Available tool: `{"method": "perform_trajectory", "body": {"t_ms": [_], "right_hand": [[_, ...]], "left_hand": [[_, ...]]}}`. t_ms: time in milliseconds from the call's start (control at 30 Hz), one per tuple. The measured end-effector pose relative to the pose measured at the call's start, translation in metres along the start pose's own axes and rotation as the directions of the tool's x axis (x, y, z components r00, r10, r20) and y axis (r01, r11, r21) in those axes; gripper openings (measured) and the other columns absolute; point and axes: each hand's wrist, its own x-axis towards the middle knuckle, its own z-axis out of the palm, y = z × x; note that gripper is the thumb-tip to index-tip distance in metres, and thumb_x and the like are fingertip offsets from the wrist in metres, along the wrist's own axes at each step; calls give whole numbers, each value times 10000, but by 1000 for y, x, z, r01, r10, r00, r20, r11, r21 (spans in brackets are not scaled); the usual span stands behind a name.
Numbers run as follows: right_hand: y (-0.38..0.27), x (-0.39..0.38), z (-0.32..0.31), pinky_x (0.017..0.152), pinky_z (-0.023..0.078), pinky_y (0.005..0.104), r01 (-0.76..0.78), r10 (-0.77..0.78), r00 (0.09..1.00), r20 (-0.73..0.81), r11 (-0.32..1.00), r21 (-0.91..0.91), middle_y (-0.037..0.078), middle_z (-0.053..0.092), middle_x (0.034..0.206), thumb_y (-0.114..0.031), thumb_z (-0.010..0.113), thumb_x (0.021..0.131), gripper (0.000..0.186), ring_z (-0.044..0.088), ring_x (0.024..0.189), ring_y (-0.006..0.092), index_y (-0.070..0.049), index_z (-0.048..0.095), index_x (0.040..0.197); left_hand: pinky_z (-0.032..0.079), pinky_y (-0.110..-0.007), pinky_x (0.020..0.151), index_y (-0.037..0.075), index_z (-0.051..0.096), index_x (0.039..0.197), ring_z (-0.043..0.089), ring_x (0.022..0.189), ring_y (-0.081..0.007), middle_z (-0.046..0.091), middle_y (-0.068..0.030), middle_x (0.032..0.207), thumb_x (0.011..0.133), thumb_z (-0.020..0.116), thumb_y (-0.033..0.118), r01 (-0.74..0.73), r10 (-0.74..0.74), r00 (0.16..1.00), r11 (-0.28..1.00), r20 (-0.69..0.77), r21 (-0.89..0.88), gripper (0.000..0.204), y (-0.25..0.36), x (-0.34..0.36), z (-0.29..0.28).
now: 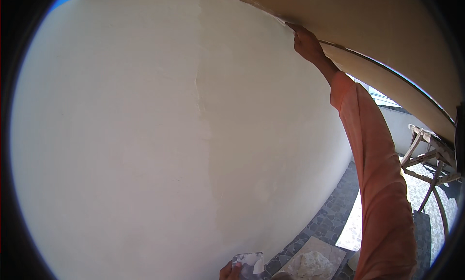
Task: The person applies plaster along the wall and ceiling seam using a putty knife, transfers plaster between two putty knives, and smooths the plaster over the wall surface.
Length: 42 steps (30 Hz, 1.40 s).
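My right hand [308,43] is raised high at the upper right, where the pale wall [145,134] meets the brown overhang. Its fingers are closed on what looks like a thin putty knife [290,25], mostly hidden and held against that joint. Low in the view, my left hand [229,271] grips a flat rectangular putty blade [249,263] smeared with white putty. This blade is close to the foot of the wall. A darker, damp-looking band of coating covers the wall's right part, with a ragged edge running down it.
The brown overhang [368,13] slants across the upper right. Below, a board [334,251] carries a heap of white putty [314,264] on the stone-patterned floor [334,197]. A wooden trestle [426,156] stands at the right, near a low wall [395,122].
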Motion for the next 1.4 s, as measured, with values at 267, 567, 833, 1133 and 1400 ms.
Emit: {"method": "perform_trajectory", "body": {"t_ms": [267,567,833,1133,1400], "right_hand": [[8,-4,24,1019,463,451,3,-3,1000,24,1000,13,209,584,1330,48,445,882,530,566,1195,386,-53,521,1397],[2,-52,49,1125,415,397,145,-148,988,-40,986,-81,139,492,1467,56,454,883,610,473,1340,325,-89,435,1476],[2,-39,2,1043,459,427,44,-44,999,13,999,13,161,568,1344,17,407,940,472,553,1217,353,-62,506,1394],[8,2,24,1010,472,443,0,0,1000,15,999,-44,193,568,1336,18,414,934,482,585,1153,377,-55,507,1401],[-8,-29,28,1060,445,420,180,-181,982,-44,983,-34,146,557,1381,2,425,947,469,535,1250,334,-51,501,1407]], "left_hand": [[312,-216,538,26,667,1115,385,653,-26,517,90,772,1058,521,265,45,-45,999,999,2,32,286,-1,1,-9],[370,-205,594,-20,617,1271,446,722,-40,596,40,902,1050,507,232,2,-6,999,998,54,68,354,-6,8,-7],[351,-202,577,7,642,1228,417,683,-26,547,83,831,1044,515,210,27,-27,999,1000,45,16,302,-11,6,-2],[325,-205,561,28,655,1132,393,668,-24,516,98,799,1051,527,222,52,-52,999,998,-3,-18,245,-8,9,0],[396,-209,649,-6,638,1214,461,773,-49,586,51,913,1045,518,193,103,-103,994,995,25,4,287,-11,11,-10]]}}
